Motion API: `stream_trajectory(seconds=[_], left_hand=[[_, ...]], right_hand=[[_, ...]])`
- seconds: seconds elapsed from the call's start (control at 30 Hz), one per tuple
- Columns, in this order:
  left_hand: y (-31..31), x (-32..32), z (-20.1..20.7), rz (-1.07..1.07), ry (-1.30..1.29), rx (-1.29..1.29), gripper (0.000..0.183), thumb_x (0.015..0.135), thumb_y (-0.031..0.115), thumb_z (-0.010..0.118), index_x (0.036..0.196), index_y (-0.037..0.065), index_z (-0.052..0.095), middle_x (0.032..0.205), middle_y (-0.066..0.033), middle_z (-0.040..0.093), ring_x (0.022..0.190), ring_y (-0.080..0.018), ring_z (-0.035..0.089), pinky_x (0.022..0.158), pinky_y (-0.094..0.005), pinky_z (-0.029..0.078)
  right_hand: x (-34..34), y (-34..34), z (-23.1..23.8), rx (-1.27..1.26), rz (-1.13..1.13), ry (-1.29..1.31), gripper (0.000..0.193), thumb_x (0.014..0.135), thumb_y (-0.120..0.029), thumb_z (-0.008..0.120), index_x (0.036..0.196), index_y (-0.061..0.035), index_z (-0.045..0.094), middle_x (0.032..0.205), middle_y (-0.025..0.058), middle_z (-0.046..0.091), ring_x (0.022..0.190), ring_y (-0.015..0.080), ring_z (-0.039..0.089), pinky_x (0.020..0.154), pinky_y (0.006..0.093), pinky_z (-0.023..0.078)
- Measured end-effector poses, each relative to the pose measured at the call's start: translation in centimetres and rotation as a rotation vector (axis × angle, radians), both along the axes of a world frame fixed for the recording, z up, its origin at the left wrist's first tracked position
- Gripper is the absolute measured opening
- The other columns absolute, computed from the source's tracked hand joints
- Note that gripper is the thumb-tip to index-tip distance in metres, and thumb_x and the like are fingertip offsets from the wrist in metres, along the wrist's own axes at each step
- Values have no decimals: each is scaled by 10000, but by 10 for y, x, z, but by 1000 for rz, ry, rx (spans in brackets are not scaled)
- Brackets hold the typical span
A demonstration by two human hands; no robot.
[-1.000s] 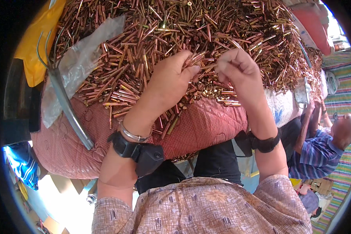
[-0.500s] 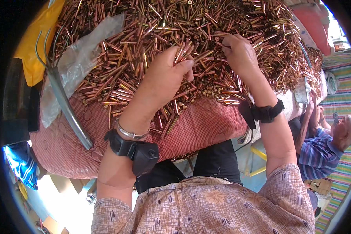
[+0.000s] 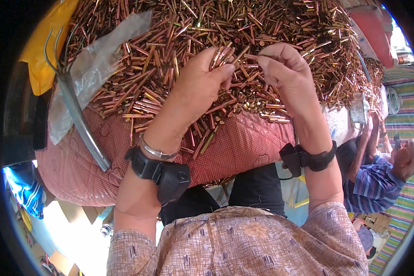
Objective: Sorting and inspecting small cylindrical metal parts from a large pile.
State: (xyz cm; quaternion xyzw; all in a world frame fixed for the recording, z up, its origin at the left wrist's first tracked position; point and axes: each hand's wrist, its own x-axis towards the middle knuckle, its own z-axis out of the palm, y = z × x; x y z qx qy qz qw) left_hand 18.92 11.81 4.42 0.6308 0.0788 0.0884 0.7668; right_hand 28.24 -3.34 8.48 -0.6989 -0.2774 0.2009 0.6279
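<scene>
A big heap of slim copper-coloured metal rods [image 3: 170, 37] spreads in front of me. My left hand [image 3: 195, 83] is closed round a small bundle of these rods, whose shiny ends [image 3: 223, 54] poke up between thumb and fingers. To its right, my right hand [image 3: 287, 69] pinches one rod [image 3: 250, 56] between thumb and fingertips, its free end aimed toward the bundle. Both hands hover just over the heap's near part, a short gap apart. Its curled fingers partly hide what the right hand holds.
A padded red checked cloth [image 3: 244, 142] edges the heap nearest me. A metal hand rake [image 3: 78, 110] lies at left beside a clear plastic bag [image 3: 106, 55] and a yellow sheet [image 3: 46, 46]. Another person in a striped shirt [image 3: 377, 184] works at right, near a metal container [image 3: 359, 108].
My right hand has drawn back from the heap with a rod in its fingertips and turned toward the left hand. The left hand, still holding its bundle, has shifted slightly right.
</scene>
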Motion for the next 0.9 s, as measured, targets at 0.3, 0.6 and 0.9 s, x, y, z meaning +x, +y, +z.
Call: stream_trajectory(seconds=[0.3, 0.6, 0.9], left_hand=[[0, -2, 3, -64, 75, -49, 147, 869, 161, 525, 989, 80, 545, 624, 45, 486, 469, 2, 341, 407, -144, 248], [0, -2, 6, -127, 76, 23, 142, 862, 138, 520, 985, 70, 542, 610, 51, 463, 466, -1, 341, 393, -142, 236], [-2, -3, 10, -216, 132, -207, 172, 874, 163, 523, 1002, 50, 500, 669, -8, 529, 460, -5, 331, 384, -137, 244]], right_hand=[[7, 4, -10, 399, -99, 340, 94, 855, -106, 560, 914, -37, 585, 751, 26, 582, 640, 113, 553, 616, 225, 465], [12, 1, -4, 318, -62, 318, 106, 864, -113, 546, 922, -24, 551, 802, 73, 613, 720, 174, 626, 658, 287, 530], [-4, 5, -8, 58, -26, 337, 92, 853, -149, 571, 836, -58, 576, 752, 20, 597, 707, 101, 570, 654, 227, 452]])
